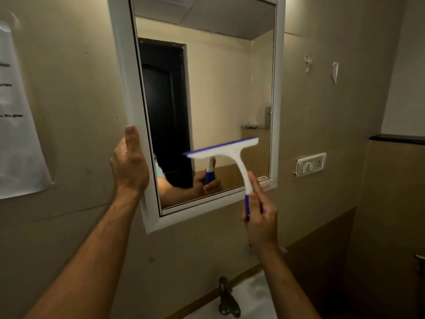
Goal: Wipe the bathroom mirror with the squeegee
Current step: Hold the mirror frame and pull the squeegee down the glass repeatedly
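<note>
Between the hands, white-framed mirror point(277, 93), left hand point(128, 164) flat against its frame, fingers loose, right hand point(259, 217) clamped on squeegee point(230, 155) handle, blade at the glass.

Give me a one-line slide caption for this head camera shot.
Right hand holds a squeegee at the mirror while the left hand steadies its white frame.

Both forearms reach up and forward. The left hand point(128, 162) is flat and upright, thumb up. The right hand point(259, 215) is curled tight in a fist, index finger extended upward.
</note>
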